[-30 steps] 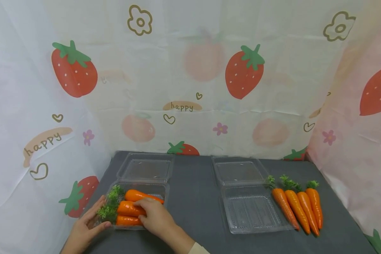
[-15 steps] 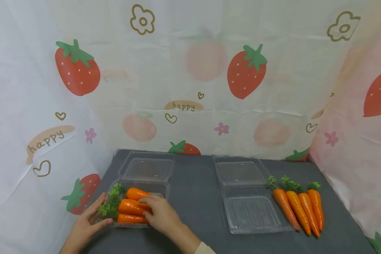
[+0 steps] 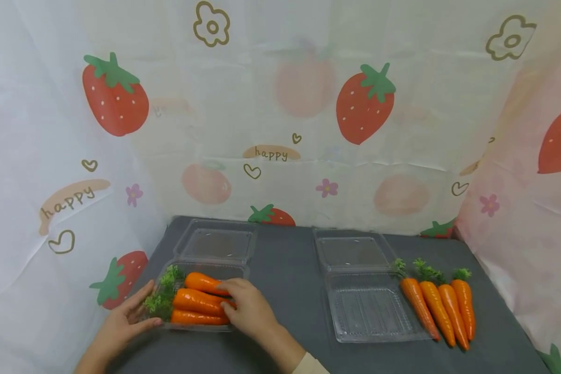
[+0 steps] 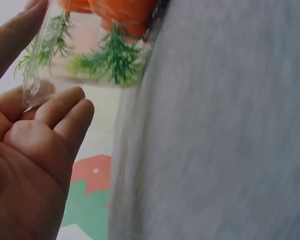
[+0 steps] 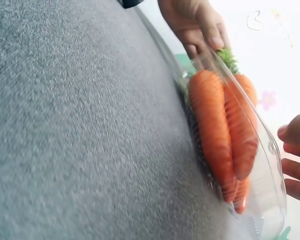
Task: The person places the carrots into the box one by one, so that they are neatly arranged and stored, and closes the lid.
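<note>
We judge the step is settling the carrots (image 3: 197, 301) inside the left container (image 3: 226, 269), lower left; next calls for gently evening their tips. The left hand (image 3: 119, 330) spreads a wide grip at its end; the right hand's (image 3: 252, 309) looks loose, holding nothing. Glossy, tapered roots (plastic, probably) fill clear, thin walls.
</note>
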The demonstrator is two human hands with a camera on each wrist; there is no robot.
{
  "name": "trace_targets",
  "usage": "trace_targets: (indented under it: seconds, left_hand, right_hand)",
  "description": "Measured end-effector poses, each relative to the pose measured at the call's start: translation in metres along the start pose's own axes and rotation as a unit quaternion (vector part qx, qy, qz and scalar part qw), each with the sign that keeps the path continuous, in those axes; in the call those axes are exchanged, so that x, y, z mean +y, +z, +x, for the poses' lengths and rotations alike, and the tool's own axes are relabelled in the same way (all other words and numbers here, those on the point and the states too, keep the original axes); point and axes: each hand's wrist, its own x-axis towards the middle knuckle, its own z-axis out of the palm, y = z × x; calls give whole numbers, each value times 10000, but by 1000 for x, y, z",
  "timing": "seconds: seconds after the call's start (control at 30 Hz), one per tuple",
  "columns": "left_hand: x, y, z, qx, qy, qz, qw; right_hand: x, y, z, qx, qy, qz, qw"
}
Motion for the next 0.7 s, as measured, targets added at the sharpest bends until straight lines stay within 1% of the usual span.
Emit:
trace_targets:
  seconds: [0.07, 0.13, 0.23, 0.3, 0.37, 0.4, 0.47, 0.53, 0.6, 0.7]
  left_hand:
    - [0, -4, 0, -140, 0, 33, 9999]
    - [-1, -8, -1, -299, -18, -31, 9995]
    - [-1, -16, -1, -567, 52, -192, 9982]
    - [0, -20, -1, -673, 25, -316, 9972]
    - [2, -25, 1, -785, 76, -320, 9964]
    - [3, -27, 2, -833, 43, -347, 9959]
    - [5, -30, 6, -924, -69, -386, 9950]
    - [7, -34, 11, -1093, -168, -450, 9928]
    - [9, -38, 16, -1252, -404, -491, 9901]
    - [13, -45, 24, -1397, -704, -264, 9873]
  right_hand:
    - [2, -1, -1, 89, -30, 18, 10000]
    - [5, -2, -2, 160, -47, 54, 9998]
    - [8, -2, -2, 254, -37, 83, 9996]
    - [10, -3, -2, 303, -41, 108, 9995]
    - [12, -5, -1, 359, -24, 164, 9992]
    - [13, -6, -1, 404, -32, 196, 9990]
    - [15, -8, -1, 506, -32, 222, 9985]
    - [18, -9, 0, 620, 15, 219, 9978]
    - [22, -11, 1, 725, 46, 188, 9972]
    - [27, -14, 4, 782, 175, 217, 9965]
